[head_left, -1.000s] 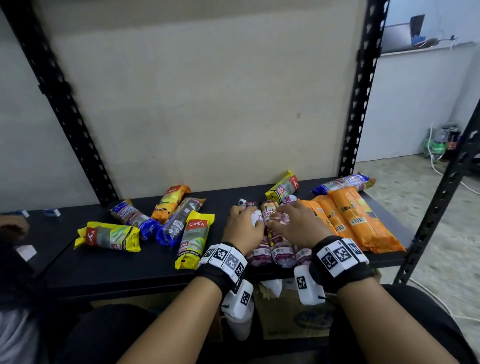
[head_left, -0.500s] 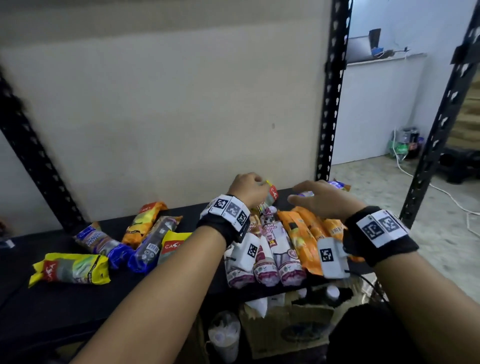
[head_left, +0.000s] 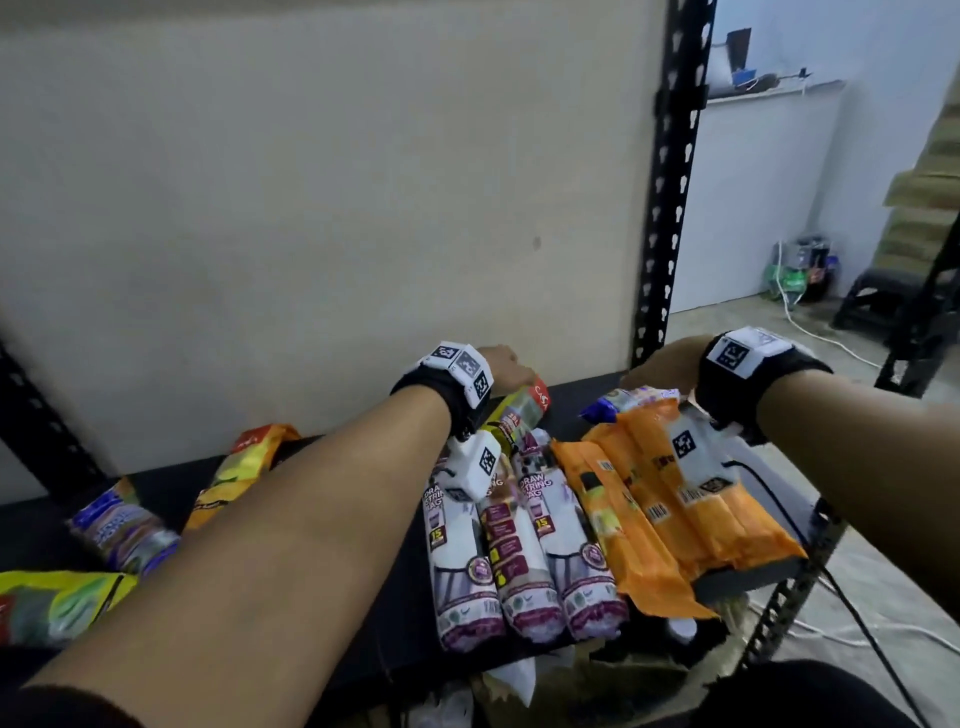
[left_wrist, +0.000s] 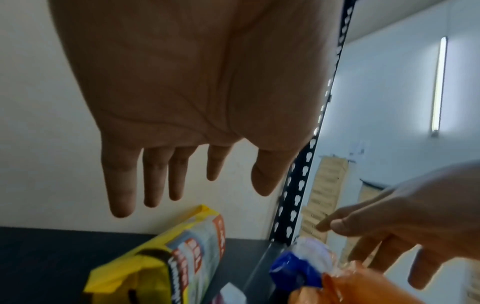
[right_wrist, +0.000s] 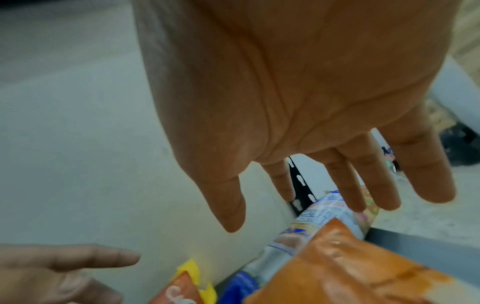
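Our left hand (head_left: 511, 366), right hand (head_left: 662, 364) spread, empty, above yellow film-wrapped roll (head_left: 519, 410), blue-white film-wrapped roll (head_left: 631, 400); likely light, squashy, slick, so we should grip mid-body.

Dim indoor light, motion blur w/ fisheye.

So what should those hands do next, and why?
Probably lower the left hand and grip the yellow pack. Its fingers hang straight just above that pack, holding nothing, and the pack lies askew behind the neat purple-and-white rolls. The right hand hovers likewise over the blue-and-white pack.
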